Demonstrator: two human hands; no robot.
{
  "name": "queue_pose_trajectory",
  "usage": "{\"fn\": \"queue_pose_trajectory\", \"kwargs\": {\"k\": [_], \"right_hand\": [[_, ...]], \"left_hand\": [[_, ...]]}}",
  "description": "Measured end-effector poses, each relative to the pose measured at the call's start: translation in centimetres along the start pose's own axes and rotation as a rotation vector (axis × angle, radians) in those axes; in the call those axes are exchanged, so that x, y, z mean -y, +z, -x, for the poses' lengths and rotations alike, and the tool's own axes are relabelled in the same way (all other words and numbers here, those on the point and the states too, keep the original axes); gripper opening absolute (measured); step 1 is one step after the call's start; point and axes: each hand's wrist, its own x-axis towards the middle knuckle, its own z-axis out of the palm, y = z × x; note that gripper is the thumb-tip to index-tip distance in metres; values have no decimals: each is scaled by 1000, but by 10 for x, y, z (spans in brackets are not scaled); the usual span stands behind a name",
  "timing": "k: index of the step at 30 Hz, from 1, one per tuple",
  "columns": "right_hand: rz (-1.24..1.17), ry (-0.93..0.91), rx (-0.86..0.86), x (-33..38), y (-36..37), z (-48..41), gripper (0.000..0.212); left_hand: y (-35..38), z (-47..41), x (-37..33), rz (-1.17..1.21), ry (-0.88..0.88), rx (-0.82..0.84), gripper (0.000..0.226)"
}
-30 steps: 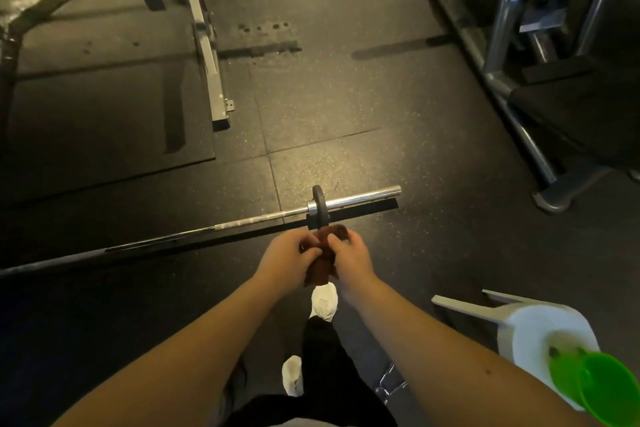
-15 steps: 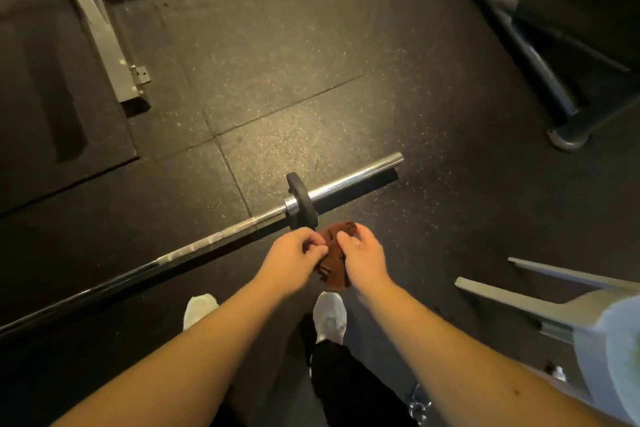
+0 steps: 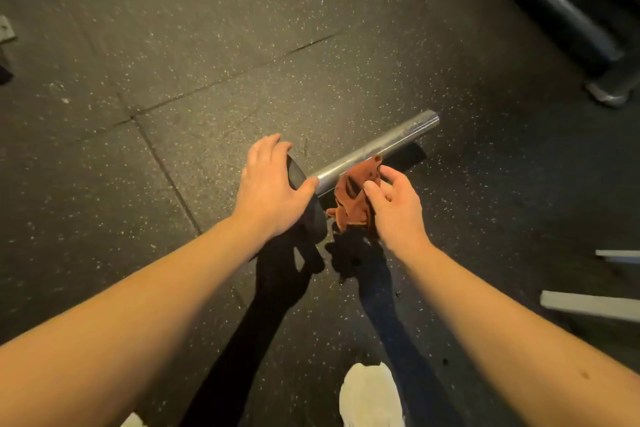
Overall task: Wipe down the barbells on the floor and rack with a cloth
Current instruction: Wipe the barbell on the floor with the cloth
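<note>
Your white shoe stands nearest, on the speckled rubber floor. Past it, your left hand grips the black weight plate, fingers curled over its rim and thumb by the bar. Your right hand pinches the brown cloth between thumb and fingers, just beside the barbell; whether the cloth touches the bar is unclear. The barbell's end lies on the floor, pointing away to the right. A dark machine frame sits far right.
</note>
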Motion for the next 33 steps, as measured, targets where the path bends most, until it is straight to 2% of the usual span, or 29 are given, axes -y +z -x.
{"fn": "queue_pose_trajectory", "kwargs": {"k": [4,9,16,22,25,28,33], "right_hand": [[-22,-59,-72,-7,-1,-30,39],[-118,-93,-171,-9,-15,-45,32],[-102,-150,-116,-16,-12,-35,25],[-30,-290,-157,-28,-7,-25,23],[171,-405,-193,-40,-3,-31,25],[345,-442,-109,-54,12,-35,28],[396,-517,175,-75,26,-23,30]], "left_hand": [[16,-6,17,23,-41,52,85],[21,2,14,104,-41,10,81],[32,23,20,26,55,-33,82],[36,45,14,-27,216,-104,53],[37,47,19,6,182,-68,75],[50,59,20,86,125,-20,97],[66,74,22,134,167,-53,98]]}}
